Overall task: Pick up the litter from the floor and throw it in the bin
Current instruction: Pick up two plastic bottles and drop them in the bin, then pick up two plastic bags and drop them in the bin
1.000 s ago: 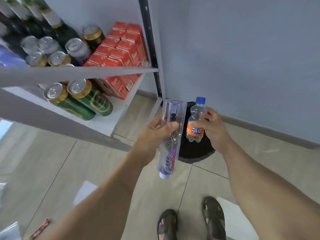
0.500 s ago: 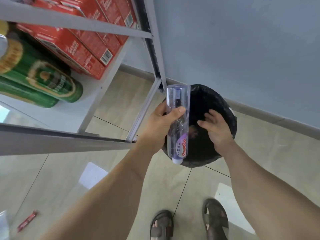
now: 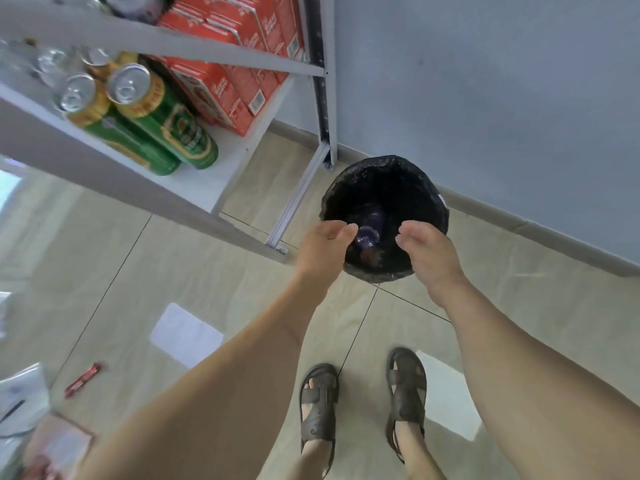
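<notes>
Both hands, left (image 3: 323, 249) and right (image 3: 431, 252), hover empty with fingers loosely spread over the black-lined bin (image 3: 426, 188), which holds a bottle (image 3: 370, 225). The bin stands on beige floor tiles (image 3: 180, 258) near the blue wall (image 3: 502, 98), beside a shelf (image 3: 221, 168) of cans. A red wrapper (image 3: 83, 380) lies on the tiles.

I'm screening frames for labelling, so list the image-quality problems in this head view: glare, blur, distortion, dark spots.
Head view: wide-angle bending curves the shelf frame; bright window glare patches lie on the floor tiles; the left edge, with the cans, is smeared by blur; the bin interior is too dark to read, the bottle barely visible.
</notes>
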